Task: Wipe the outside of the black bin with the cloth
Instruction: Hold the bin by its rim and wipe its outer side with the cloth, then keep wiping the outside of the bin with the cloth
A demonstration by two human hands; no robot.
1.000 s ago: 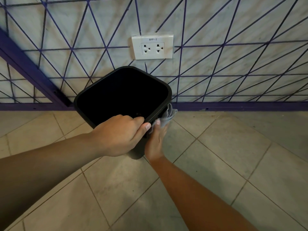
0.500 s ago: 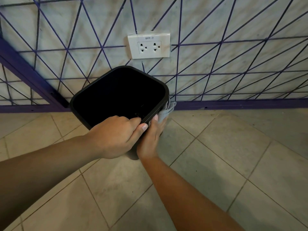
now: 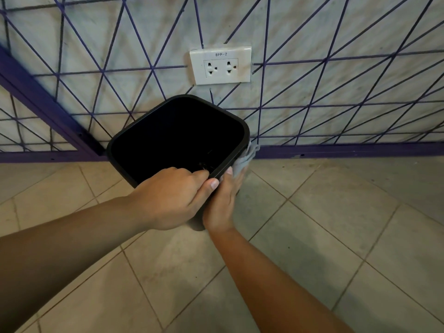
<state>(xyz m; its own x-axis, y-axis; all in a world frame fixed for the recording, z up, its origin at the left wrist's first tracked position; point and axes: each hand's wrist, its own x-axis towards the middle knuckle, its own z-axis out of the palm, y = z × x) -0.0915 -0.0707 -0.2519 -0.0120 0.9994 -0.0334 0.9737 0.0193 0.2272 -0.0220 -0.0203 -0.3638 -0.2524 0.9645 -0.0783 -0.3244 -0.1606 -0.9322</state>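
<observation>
A black bin [image 3: 245,132] with a rounded square opening stands on the tiled floor against the wall, tilted toward me. My left hand [image 3: 173,195] grips its near rim, fingers curled inside and thumb on the outside. My right hand [image 3: 223,203] lies flat against the bin's near right side, fingers pointing away from me. It presses a grey cloth [image 3: 245,157] to the outer wall just under the rim. The cloth bunches out past the fingertips at the right corner. Most of the bin's outside is hidden below the rim and my hands.
A white double socket [image 3: 220,65] is on the wall just above the bin. Purple lines cross the pale wall, and a purple skirting strip [image 3: 348,150] runs along its foot. Beige floor tiles [image 3: 312,224] spread to the right and toward me.
My right hand has slid the cloth a little farther along the bin's side toward the right corner. My left hand keeps its grip on the rim.
</observation>
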